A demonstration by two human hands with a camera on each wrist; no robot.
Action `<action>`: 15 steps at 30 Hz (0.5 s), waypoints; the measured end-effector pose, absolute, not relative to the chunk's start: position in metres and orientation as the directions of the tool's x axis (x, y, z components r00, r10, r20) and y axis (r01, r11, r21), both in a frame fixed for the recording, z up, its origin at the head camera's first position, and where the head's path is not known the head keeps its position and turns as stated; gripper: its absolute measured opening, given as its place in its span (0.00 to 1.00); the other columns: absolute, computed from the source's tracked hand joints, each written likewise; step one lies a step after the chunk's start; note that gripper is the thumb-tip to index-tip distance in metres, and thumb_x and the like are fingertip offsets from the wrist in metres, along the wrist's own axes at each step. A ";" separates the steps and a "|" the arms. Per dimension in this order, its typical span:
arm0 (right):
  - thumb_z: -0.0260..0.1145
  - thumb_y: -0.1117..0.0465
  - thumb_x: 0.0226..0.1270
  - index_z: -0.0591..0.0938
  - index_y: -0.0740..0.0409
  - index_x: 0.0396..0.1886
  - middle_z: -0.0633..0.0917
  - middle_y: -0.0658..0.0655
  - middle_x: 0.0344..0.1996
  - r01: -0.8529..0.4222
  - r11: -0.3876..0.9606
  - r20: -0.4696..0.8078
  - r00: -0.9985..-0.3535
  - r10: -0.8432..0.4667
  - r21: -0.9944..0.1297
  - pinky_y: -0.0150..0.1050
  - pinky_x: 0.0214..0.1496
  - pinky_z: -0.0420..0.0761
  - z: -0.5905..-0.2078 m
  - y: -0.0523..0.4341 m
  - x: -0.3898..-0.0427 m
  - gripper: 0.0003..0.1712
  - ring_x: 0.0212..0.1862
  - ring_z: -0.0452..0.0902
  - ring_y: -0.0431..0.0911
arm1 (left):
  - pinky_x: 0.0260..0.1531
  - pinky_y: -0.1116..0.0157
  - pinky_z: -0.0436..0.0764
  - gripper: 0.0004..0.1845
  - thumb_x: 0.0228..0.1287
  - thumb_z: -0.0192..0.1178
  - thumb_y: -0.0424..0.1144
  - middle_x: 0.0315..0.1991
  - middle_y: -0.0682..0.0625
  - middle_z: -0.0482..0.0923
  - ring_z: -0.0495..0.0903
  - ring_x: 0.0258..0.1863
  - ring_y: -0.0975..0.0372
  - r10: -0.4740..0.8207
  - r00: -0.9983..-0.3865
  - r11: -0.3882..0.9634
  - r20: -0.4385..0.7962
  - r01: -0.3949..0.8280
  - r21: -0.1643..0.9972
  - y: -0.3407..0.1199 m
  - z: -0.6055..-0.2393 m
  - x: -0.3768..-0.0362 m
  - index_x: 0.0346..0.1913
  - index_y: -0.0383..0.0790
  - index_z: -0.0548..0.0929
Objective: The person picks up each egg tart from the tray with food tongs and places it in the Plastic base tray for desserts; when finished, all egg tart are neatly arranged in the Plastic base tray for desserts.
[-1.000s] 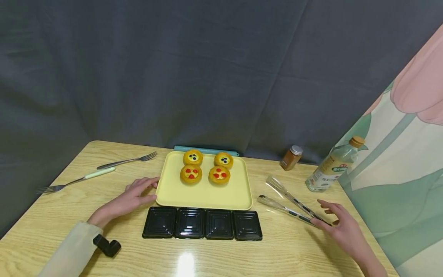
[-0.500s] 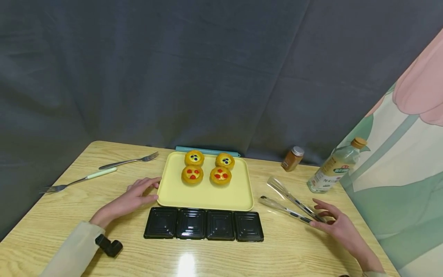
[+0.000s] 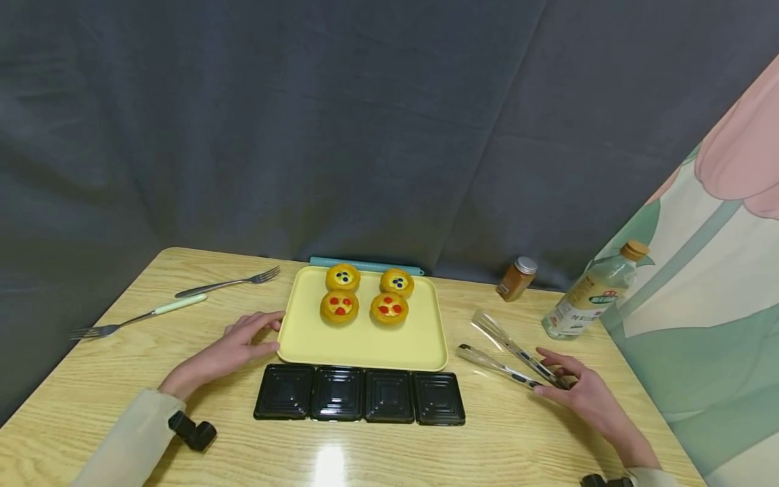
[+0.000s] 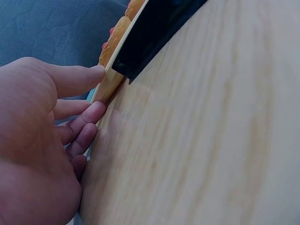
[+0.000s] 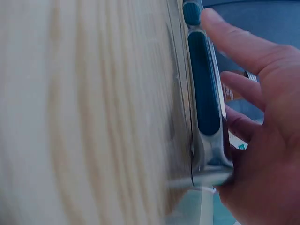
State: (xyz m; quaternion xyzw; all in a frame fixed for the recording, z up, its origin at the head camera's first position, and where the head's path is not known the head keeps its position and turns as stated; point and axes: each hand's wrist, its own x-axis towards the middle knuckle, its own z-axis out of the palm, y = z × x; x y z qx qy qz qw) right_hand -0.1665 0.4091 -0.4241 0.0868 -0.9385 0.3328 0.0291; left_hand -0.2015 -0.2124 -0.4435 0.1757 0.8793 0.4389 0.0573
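Right hand (image 3: 584, 396) grasps tongs (image 3: 508, 352) handle, tray's (image 3: 365, 341) 3 o'clock. Left hand (image 3: 228, 352) relaxed, fingertips touching tray's 9 o'clock edge.

Two forks on the far-left worktop (image 3: 122, 419): all-metal fork (image 3: 228, 282), and a pale-green-handled fork (image 3: 136, 317) just in front of it. Row of four black square trays (image 3: 359, 394) sits side by side near the front edge. Far right: brown spice jar (image 3: 515, 278) with silver cap, clear bottle (image 3: 587, 291) (tan cap, labelled); grey curtain (image 3: 304, 122) behind.
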 end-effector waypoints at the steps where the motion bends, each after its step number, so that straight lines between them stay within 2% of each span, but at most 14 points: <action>1: 0.80 0.55 0.58 0.74 0.61 0.71 0.81 0.63 0.54 -0.193 0.772 0.122 -0.981 -0.150 -0.605 0.35 0.45 0.76 -0.424 0.408 -0.167 0.42 0.50 0.76 0.50 | 0.63 0.31 0.46 0.34 0.72 0.61 0.48 0.58 0.47 0.72 0.59 0.67 0.42 0.358 -0.932 0.552 0.051 0.256 0.794 -0.213 -0.443 -0.201 0.75 0.38 0.66; 4: 0.82 0.55 0.54 0.77 0.61 0.68 0.83 0.63 0.53 -0.216 0.796 0.152 -0.976 -0.157 -0.566 0.35 0.46 0.77 -0.426 0.405 -0.170 0.42 0.50 0.77 0.50 | 0.64 0.31 0.46 0.34 0.72 0.61 0.48 0.58 0.47 0.71 0.58 0.67 0.42 0.356 -0.933 0.546 0.047 0.248 0.800 -0.213 -0.443 -0.201 0.75 0.39 0.66; 10: 0.81 0.51 0.54 0.79 0.58 0.67 0.84 0.60 0.54 -0.250 0.821 0.170 -0.967 -0.188 -0.513 0.38 0.47 0.77 -0.426 0.400 -0.172 0.40 0.52 0.77 0.53 | 0.64 0.31 0.45 0.34 0.72 0.62 0.48 0.58 0.47 0.72 0.58 0.67 0.42 0.354 -0.934 0.538 0.043 0.241 0.808 -0.213 -0.443 -0.201 0.75 0.39 0.66; 15: 0.80 0.48 0.56 0.81 0.57 0.65 0.84 0.58 0.54 -0.235 0.836 0.153 -0.971 -0.182 -0.496 0.49 0.52 0.77 -0.425 0.397 -0.171 0.38 0.56 0.76 0.57 | 0.64 0.32 0.45 0.34 0.72 0.61 0.48 0.57 0.48 0.72 0.58 0.68 0.41 0.356 -0.933 0.538 0.052 0.250 0.805 -0.213 -0.444 -0.202 0.75 0.38 0.67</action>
